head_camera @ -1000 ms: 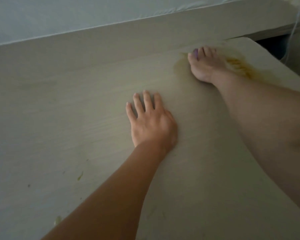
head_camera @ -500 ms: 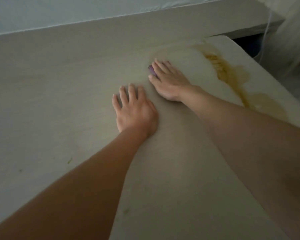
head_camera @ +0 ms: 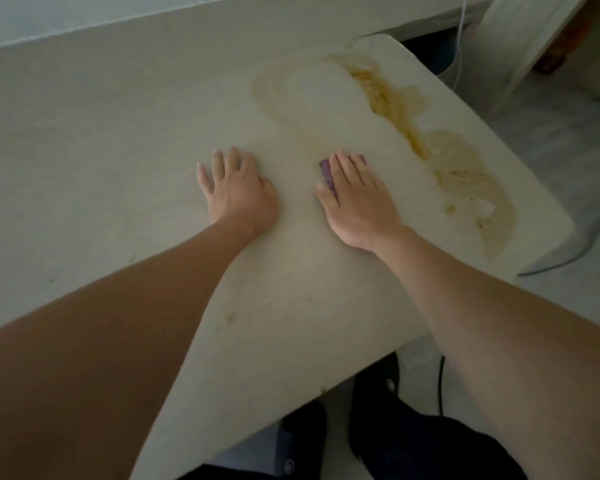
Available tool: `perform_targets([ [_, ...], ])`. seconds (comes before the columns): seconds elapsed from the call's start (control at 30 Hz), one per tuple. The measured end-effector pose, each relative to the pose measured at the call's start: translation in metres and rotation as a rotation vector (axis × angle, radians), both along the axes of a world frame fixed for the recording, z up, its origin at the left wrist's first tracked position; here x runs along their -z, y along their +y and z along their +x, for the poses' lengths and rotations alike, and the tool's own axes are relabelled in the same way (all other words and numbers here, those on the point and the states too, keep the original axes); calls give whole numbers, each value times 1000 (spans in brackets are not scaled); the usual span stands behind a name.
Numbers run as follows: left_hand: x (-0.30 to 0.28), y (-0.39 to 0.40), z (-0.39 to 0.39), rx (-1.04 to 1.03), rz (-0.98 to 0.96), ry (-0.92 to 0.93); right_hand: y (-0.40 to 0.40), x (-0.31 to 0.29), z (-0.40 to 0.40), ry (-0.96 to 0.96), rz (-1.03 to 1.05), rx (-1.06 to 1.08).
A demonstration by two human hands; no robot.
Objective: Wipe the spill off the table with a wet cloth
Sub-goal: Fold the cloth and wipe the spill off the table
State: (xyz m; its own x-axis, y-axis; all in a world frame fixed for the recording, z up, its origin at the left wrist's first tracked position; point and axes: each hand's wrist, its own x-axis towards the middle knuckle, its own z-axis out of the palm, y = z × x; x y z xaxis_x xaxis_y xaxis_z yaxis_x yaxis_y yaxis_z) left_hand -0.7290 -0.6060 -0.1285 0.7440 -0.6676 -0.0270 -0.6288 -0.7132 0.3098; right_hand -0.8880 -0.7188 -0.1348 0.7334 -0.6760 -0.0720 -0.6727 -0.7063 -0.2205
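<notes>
We've got our right hand (head_camera: 355, 199) flat on the purple cloth (head_camera: 325, 173), fingers straight and pressing it to the desk (head_camera: 118, 150); only a sliver of cloth shows at the fingertips and thumb side. Left hand (head_camera: 238, 192) is flat on bare desk, released, holding nothing, bracing just left of the cloth. Taking the cloth as landmark: the spill (head_camera: 461, 161) lies to its right and beyond, a yellow-brown band whose long axis runs from the far desk corner down along the right edge toward us. A paler smear arcs from beyond the cloth up to the band's far end. Right hand is clearly the nearer one, so we judge the next sweep goes rightward across the band. Most of the spill looks unwiped.
</notes>
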Motion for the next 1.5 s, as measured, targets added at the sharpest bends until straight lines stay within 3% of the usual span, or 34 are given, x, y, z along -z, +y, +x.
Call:
perform_targets([
  [0.4, 4, 53, -138, -57, 29, 110, 60, 2, -97, 19, -5, 81],
  [0.6, 19, 49, -143, -60, 102, -44, 58, 7, -100, -78, 39, 102],
  [1.03, 15, 50, -143, -50, 116, -72, 20, 9, -69, -30, 43, -39],
  [1.3, 14, 52, -144, -48, 103, -79, 51, 1, -115, -141, 171, -73],
  [1.37, 14, 53, -143, -40, 98, -75, 50, -13, -122, -401, 370, 95],
  [1.43, 14, 52, -143, -36, 95, -76, 43, -27, -131, -658, 376, 376],
  [1.5, 15, 52, -143, -42, 93, -80, 37, -34, -140, -629, 235, 550],
])
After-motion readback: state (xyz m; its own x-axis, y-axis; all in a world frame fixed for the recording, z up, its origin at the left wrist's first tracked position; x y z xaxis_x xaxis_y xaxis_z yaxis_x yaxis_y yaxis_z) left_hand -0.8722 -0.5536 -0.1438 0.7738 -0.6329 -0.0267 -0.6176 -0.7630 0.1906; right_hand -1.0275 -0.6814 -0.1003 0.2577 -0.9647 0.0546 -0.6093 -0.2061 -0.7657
